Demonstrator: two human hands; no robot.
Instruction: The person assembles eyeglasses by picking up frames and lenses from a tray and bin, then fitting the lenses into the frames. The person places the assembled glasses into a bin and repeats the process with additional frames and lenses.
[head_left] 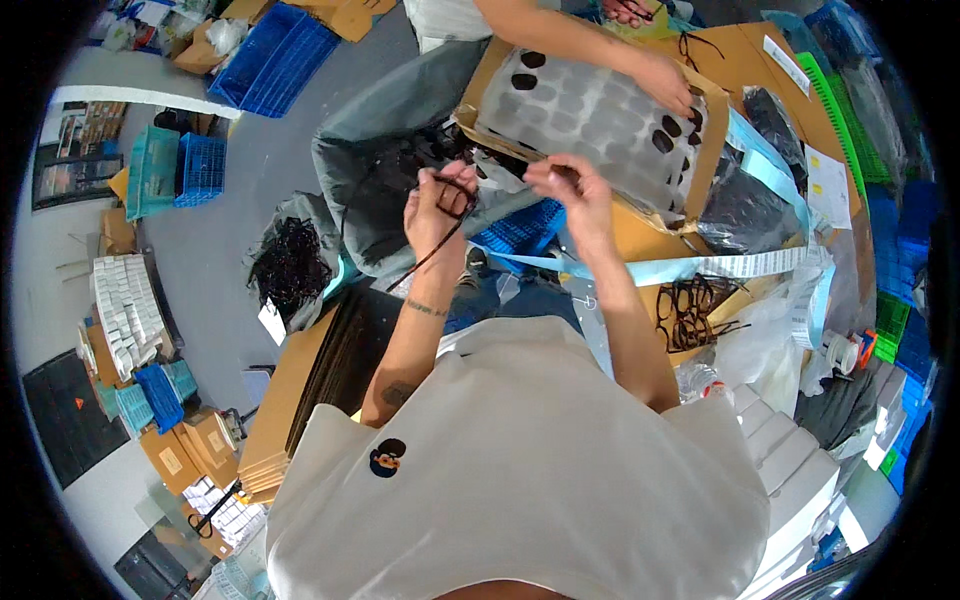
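In front of my chest, my left hand (432, 212) pinches a dark eyeglass frame (456, 200), one temple hanging down along my wrist. To its right, my right hand (578, 192) is raised at the near edge of an open cardboard box (470, 105). Its fingers are closed together around a dark patch too small to name. Inside the box lies a pale sheet (590, 120) with rows of oval pockets, several holding dark lenses (524, 82). From the far side, another person's hand (664, 84) reaches onto the sheet's right part.
A grey bag (365, 150) with dark pieces gapes left of the box. More dark frames fill a bag (290, 258) on the left. Several eyeglass frames (690, 312) lie on the table at right, below a pale blue strip (680, 268). Flattened cardboard (290, 400) stands by my left arm.
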